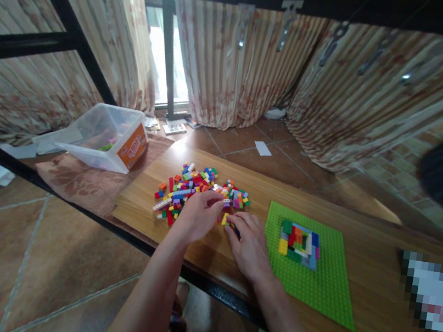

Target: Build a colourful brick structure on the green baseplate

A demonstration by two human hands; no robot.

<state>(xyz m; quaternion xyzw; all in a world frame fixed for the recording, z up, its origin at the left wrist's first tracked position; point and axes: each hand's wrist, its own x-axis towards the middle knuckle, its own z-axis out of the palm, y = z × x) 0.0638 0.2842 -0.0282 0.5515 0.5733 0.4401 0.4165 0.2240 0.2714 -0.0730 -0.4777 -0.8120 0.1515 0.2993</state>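
Note:
A heap of small coloured toy building bricks [184,194] lies on the wooden tabletop. My left hand [199,215] reaches over the right side of the heap, thumb and fingers drawn together; what they hold, if anything, I cannot make out. Close by, my right hand [249,242] has its fingers curled in a pinch at a yellow brick [225,220], just off the heap's near right edge. To the right lies a green studded baseplate [323,292]. On it stands a roughly square, ring-shaped build of mixed bricks [283,246], with several colours inside.
A clear plastic box [97,158] with an orange label stands on a brown cloth [73,180] left of the table [136,206]. Black metal bars [69,43] cross above and at left. A blurred-out item [430,297] lies far right. Curtains [244,69] hang behind.

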